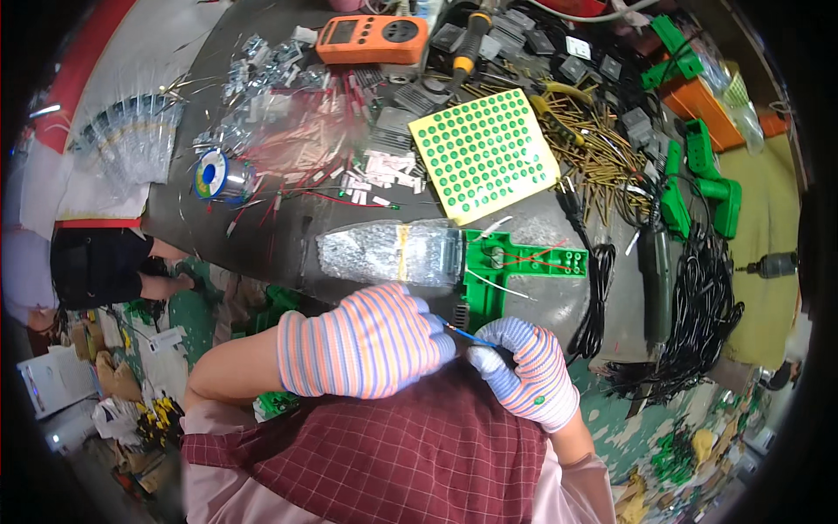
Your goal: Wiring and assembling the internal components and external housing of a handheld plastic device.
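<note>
Both of my hands wear striped knit gloves and meet at the table's near edge. Between them runs a thin blue length (470, 334) that looks like a wire. My right hand (530, 371) pinches its right end between thumb and fingers. The other end reaches the curled fingers of my left hand (371, 343); its fingertips are partly hidden. Just beyond lies an open green plastic housing (489, 288) with red wires (534, 258) and white wires inside. Joined to its left side is a clear part in plastic wrap (384, 253) with a yellow band round it.
Behind are a yellow sheet of green round stickers (484, 153), an orange multimeter (371, 39), a solder spool (218, 177), a screwdriver (472, 44) and brass-coloured screws (602, 166). Black cables (690, 314) and a dark power tool (655, 279) lie right. Another person (96, 271) is at left.
</note>
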Available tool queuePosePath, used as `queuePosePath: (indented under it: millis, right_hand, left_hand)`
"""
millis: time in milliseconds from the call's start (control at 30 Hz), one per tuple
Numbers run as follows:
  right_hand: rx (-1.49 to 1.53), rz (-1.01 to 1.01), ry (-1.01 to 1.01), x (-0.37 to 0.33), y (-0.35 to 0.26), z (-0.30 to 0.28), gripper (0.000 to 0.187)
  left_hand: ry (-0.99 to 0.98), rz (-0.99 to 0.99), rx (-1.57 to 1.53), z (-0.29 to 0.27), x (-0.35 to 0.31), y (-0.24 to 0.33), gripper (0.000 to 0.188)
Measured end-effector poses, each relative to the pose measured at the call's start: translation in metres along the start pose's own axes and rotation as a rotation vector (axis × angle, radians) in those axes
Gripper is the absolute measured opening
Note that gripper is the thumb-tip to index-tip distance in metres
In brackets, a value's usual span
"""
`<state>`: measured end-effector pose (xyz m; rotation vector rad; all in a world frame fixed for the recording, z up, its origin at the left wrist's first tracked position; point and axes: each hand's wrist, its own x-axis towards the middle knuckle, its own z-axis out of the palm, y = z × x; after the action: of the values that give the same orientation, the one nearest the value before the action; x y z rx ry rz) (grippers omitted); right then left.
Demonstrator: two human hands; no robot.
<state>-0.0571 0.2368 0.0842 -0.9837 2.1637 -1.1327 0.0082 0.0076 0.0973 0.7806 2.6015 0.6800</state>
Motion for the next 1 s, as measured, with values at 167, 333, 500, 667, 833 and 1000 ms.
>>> queuePosePath:
  millis: [167, 333, 500, 667, 833, 1000]
  right_hand:
    - [0.298, 0.110, -0.089, -0.009, 0.004, -0.007, 0.020]
    - [0.225, 0.297, -0.136, -0.001, -0.003, -0.003, 0.017]
    - [0.392, 0.263, 0.217, -0.008, 0.012, 0.000, 0.011]
    - [0.513, 0.371, 0.297, -0.017, 0.017, 0.002, 0.011]
    - [0.464, 0.386, 0.397, -0.019, 0.021, 0.006, 0.013]
    - [0.457, 0.381, 0.457, -0.020, 0.027, 0.006, 0.013]
  left_hand:
    - [0.103, 0.213, -0.593, 0.008, -0.002, -0.018, 0.013]
    - [0.360, 0.199, -0.605, 0.033, -0.006, -0.032, 0.015]
    - [0.568, -0.228, -0.393, -0.001, -0.034, -0.067, 0.019]
    - [0.772, -0.572, 0.294, -0.005, -0.061, -0.162, 0.016]
    - [0.457, -0.729, 0.294, -0.019, -0.049, -0.178, 0.016]
    - [0.587, -0.740, 0.254, -0.013, -0.050, -0.184, 0.014]
